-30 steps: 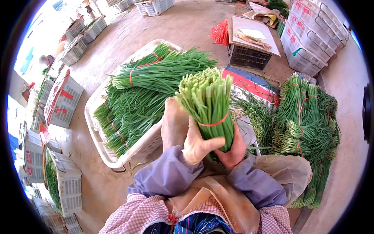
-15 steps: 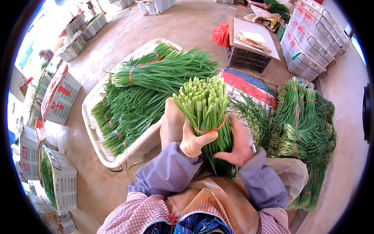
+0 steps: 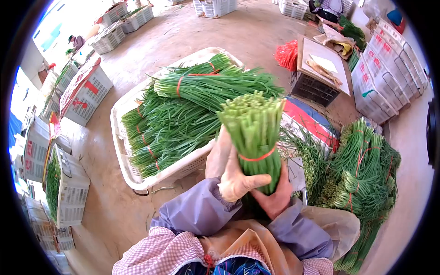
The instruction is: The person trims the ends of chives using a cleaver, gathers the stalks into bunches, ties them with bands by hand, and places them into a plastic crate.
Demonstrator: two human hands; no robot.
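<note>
A thick bundle of garlic chives [image 3: 252,126] stands upright before me, cut ends up, with a red band [image 3: 259,157] round it. My left hand [image 3: 240,179] is wrapped round its left side, thumb across the front below the band. Lower on the right, my right hand [image 3: 278,195] curls against the stems; its fingers are partly hidden behind them. Just beyond sits a white plastic crate [image 3: 120,146] filled with green chives [image 3: 178,126], some tied with red bands.
Banded chive bundles [image 3: 362,160] are piled at my right, beside a red, white and blue sack [image 3: 305,119]. Farther off stand a dark crate [image 3: 314,87] topped with a board, red strands [image 3: 287,55] and stacked white crates [image 3: 382,73]. More crates [image 3: 73,197] line the left.
My right hand has slid down from beside the band to the lower stems. My left hand still grips the bundle, its thumb now lower. The whole view has shifted somewhat.
</note>
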